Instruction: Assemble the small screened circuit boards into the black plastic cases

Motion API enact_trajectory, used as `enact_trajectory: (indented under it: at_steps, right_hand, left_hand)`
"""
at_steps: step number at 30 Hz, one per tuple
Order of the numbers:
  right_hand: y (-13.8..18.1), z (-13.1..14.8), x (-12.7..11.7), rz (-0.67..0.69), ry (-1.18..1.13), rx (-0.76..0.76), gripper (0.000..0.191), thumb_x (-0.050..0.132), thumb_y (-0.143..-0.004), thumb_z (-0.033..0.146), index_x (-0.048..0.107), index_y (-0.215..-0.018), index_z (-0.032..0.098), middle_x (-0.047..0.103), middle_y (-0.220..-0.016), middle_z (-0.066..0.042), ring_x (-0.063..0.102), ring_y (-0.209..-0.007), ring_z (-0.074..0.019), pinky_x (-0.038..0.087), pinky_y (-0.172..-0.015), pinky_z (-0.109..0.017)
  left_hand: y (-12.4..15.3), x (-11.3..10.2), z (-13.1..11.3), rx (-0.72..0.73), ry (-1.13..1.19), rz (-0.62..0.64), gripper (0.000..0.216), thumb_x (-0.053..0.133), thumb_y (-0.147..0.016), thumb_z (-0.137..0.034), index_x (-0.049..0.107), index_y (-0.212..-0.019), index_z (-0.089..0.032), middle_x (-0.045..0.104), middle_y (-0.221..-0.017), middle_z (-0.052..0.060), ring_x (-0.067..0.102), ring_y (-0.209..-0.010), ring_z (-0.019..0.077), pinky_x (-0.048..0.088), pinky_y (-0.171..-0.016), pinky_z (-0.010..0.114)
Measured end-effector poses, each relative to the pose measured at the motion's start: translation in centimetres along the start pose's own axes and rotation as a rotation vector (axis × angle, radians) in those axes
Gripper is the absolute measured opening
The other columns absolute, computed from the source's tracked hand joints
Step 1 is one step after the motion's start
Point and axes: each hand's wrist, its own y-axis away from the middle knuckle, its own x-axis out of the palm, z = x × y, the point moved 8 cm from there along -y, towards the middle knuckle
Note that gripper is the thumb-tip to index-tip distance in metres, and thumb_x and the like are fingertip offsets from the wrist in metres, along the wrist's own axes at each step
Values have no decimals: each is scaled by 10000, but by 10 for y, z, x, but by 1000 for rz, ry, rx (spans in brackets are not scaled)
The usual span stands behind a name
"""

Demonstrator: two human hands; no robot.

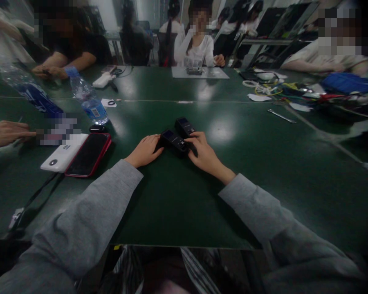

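Note:
Two small black handheld devices, each with a little screen and buttons, lie side by side on the green table. The nearer black device (pixel 173 141) is between my hands. My right hand (pixel 206 157) has its fingers and thumb closed round that device's right end. My left hand (pixel 146 151) rests at its left end, fingers stretched out and touching its edge, thumb apart. Just beyond, the farther black device (pixel 184 125) is close to my right fingertips; its near end is partly hidden by my right hand.
To the left lie a red-cased phone (pixel 88 155), a white device (pixel 61 157) and a water bottle (pixel 90 100). Another person's hand (pixel 10 132) reaches in there. A wrench (pixel 281 116) and a cable pile (pixel 294 87) are on the right. People sit across the green table (pixel 184 204).

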Motion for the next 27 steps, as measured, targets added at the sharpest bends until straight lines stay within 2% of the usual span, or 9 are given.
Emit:
enact_trajectory:
  at_steps: [4,6,9,12,15,17,22,25,27]
  right_hand:
    - [-2,-10,-27,-177,55,113,237,421,-927,202,626,-1043,226,578,-1047,-89,610,-887,-234,549,-775,-431]
    - [-1,-15,-42,-300,76,139,231,418,-938,222,633,-1022,229,588,-984,-85,601,-908,-247,540,-807,-450]
    - [0,-19,-49,-359,134,123,283,503,-937,335,596,-1185,235,563,-1130,-113,551,-1098,-309,504,-931,-535]
    - [-2,-23,-26,-171,118,74,546,585,-895,408,462,-1386,202,508,-1265,-153,532,-1155,-338,499,-961,-561]
    - [-2,-27,-11,-79,35,84,569,544,-913,370,409,-1437,193,524,-1248,-157,570,-1107,-320,523,-939,-545]
    - [-2,-28,-21,-168,11,104,522,501,-940,369,416,-1435,228,539,-1231,-143,573,-1107,-316,515,-950,-557]
    - [2,-39,-72,-495,122,144,560,449,-971,411,344,-1491,233,473,-1326,-164,477,-1250,-351,426,-1037,-621]
    - [9,-69,-88,-570,191,214,574,454,-962,399,353,-1485,187,463,-1318,-191,459,-1262,-364,405,-1041,-631]
    - [14,-95,-85,-545,227,291,571,472,-945,378,386,-1461,149,469,-1304,-207,480,-1235,-364,423,-1019,-616]
  left_hand:
    - [0,1,1,-1,6,-5,497,430,-985,-424,489,-1352,-94,530,-1422,193,474,-1362,291,377,-1145,478]
    - [1,0,1,2,12,-3,490,428,-985,-419,492,-1349,-98,534,-1419,190,476,-1360,290,380,-1143,482]
    - [1,-2,0,3,18,2,485,424,-987,-418,497,-1346,-101,540,-1412,188,483,-1354,289,386,-1139,486]
    - [1,-3,-1,3,22,0,481,426,-987,-412,496,-1350,-104,548,-1403,187,493,-1343,287,389,-1137,489]
    - [1,-2,0,-1,17,-5,487,430,-987,-413,497,-1348,-93,544,-1405,193,492,-1344,289,390,-1137,488]
    - [1,-2,0,-3,13,0,497,432,-986,-417,498,-1346,-81,542,-1405,200,493,-1342,291,390,-1138,483]
    - [1,-2,-1,6,16,6,493,427,-989,-409,500,-1345,-76,548,-1397,198,497,-1338,282,389,-1141,472]
    - [1,-2,0,-5,5,5,504,429,-988,-413,501,-1342,-62,547,-1396,210,494,-1339,292,389,-1140,479]
    - [1,-1,0,-5,3,12,513,428,-989,-415,493,-1353,-59,540,-1404,212,498,-1335,296,385,-1143,485]
